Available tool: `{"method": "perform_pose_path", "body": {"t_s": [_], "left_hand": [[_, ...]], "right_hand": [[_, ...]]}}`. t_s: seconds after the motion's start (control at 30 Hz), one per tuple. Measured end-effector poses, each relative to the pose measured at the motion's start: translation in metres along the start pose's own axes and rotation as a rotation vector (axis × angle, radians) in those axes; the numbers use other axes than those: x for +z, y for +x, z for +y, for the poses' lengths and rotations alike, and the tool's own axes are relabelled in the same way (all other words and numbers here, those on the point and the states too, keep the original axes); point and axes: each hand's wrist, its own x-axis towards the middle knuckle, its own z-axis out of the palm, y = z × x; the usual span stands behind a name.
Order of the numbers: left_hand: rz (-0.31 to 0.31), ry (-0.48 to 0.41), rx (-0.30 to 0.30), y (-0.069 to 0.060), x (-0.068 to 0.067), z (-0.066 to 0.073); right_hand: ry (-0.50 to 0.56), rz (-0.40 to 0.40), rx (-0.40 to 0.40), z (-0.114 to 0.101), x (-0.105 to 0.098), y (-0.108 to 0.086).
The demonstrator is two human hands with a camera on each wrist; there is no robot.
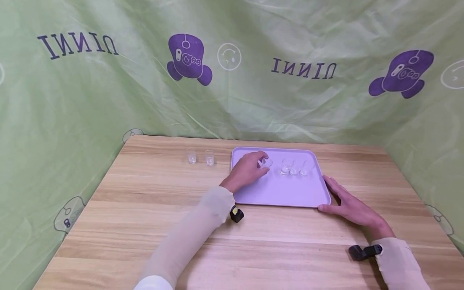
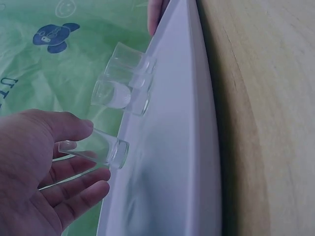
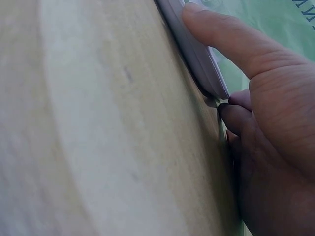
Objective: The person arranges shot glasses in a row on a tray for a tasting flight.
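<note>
My left hand [image 1: 250, 168] is over the left part of a lilac tray [image 1: 282, 195]. Its thumb and fingers hold a small clear shot glass [image 2: 109, 149] by the sides, base toward the tray; whether the base touches the tray I cannot tell. Just right of it, several similar shot glasses [image 1: 303, 172] stand close together on the tray. At the tray's front right corner, my right hand [image 1: 349, 207] grips the edge, with the thumb [image 3: 221, 34] at the rim and the other fingers along the side, partly hidden.
Two more clear glasses, one shot glass [image 1: 191, 157] and another shot glass [image 1: 210, 158], stand on the wooden table [image 1: 145, 225] left of the tray. A green printed cloth [image 1: 253, 108] hangs behind the table and along both sides.
</note>
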Motion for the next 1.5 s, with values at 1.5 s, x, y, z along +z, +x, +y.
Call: {"method": "perform_pose_path", "body": {"t_s": [1.5], "left_hand": [[-0.057, 0.037, -0.063, 0.017, 0.027, 0.011]], "right_hand": [[0.005, 0.009, -0.035, 0.001, 0.001, 0.000]]}}
